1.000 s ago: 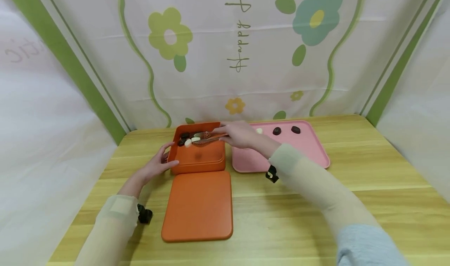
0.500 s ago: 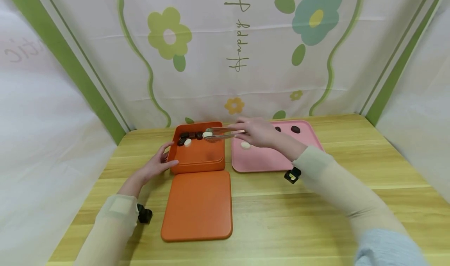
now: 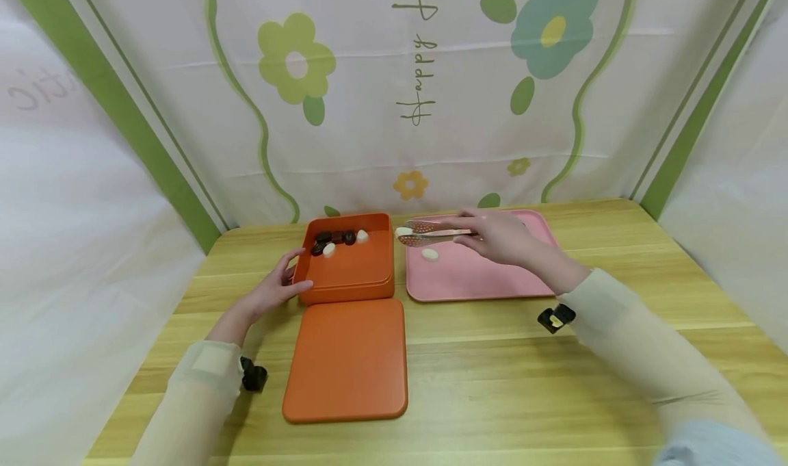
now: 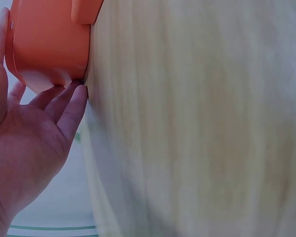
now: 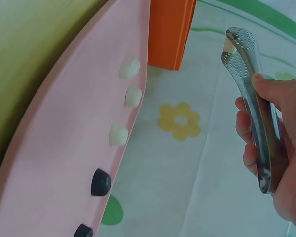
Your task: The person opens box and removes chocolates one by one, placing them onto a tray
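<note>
Since the earlier frame, the right hand (image 3: 501,237) had carried the tongs (image 3: 434,232) from the orange box (image 3: 347,274) to the pink tray (image 3: 480,281). Its fingers (image 5: 261,81) curled round the tongs, which pinched a white piece (image 3: 403,232) over the tray's near-left edge. The left hand (image 3: 271,291) lay relaxed, fingers (image 4: 71,103) straight against the box's outer wall on the wooden surface (image 3: 492,384).

In the head view the right hand (image 3: 501,237) hid the far part of the pink tray (image 3: 480,278), the left wrist view blurred the table (image 4: 197,123), and the orange box (image 4: 44,44) was cut off at its top edge.
</note>
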